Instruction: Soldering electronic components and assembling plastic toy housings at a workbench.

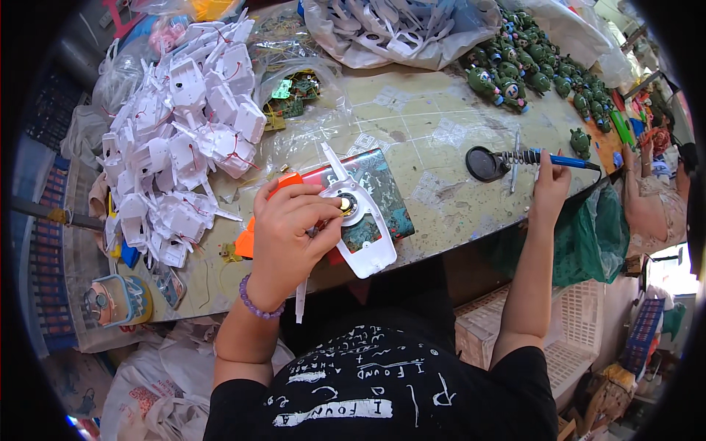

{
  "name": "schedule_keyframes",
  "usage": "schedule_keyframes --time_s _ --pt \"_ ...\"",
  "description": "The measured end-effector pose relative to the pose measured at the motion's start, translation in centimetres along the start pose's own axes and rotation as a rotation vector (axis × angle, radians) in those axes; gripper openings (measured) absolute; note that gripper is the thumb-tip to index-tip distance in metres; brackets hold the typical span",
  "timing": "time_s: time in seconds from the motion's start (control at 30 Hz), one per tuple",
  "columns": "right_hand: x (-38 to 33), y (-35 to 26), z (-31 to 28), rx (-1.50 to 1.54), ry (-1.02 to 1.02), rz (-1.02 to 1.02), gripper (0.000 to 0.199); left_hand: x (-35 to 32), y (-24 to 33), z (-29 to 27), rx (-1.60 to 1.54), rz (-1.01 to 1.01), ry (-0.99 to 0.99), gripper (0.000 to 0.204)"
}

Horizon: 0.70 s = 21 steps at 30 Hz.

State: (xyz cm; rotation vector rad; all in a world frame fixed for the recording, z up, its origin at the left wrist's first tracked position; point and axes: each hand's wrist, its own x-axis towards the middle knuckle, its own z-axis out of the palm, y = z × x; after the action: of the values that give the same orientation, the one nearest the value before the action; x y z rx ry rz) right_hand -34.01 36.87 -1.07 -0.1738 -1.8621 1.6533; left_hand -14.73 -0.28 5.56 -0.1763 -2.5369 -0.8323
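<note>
My right hand point(551, 185) is closed round the blue handle of a soldering iron point(577, 162), whose front end sits in the coil of a stand point(482, 163) with a round black base. My left hand point(298, 224) bends over a white plastic housing point(371, 257), its fingertips on a small round speaker point(346, 206) in the housing's ring. Under the housing lies a dark green patterned box point(390, 192) with a red side. An orange piece point(246, 239) shows beside my left hand. A thin white plastic arm point(300, 301) juts out below that hand, the rest of it hidden.
White housings with red wires point(184, 147) are heaped at the left. Circuit boards point(294, 95) lie in clear plastic behind. Green toy figures point(515, 73) fill the far right, near a bag of white parts point(404, 33). A yellow tub point(136, 298) stands front left; another person point(651, 198) is at right.
</note>
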Motion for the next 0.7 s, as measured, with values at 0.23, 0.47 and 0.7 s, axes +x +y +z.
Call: schedule_keyframes --time_s 0.23,0.47,0.7 --pt "2.5 -3.3 -0.1 -0.17 -0.089 0.206 0.04 -0.1 -0.1 0.1 -0.035 -0.017 -0.011 0.004" --pt "4.2 -5.9 -3.4 -0.267 0.048 -0.021 0.034 -0.3 -0.4 0.1 -0.028 -0.028 -0.006 0.004" --pt "-1.6 -11.5 -8.8 0.024 0.086 -0.574 0.015 -0.1 -0.1 0.1 -0.013 -0.008 0.01 0.005"
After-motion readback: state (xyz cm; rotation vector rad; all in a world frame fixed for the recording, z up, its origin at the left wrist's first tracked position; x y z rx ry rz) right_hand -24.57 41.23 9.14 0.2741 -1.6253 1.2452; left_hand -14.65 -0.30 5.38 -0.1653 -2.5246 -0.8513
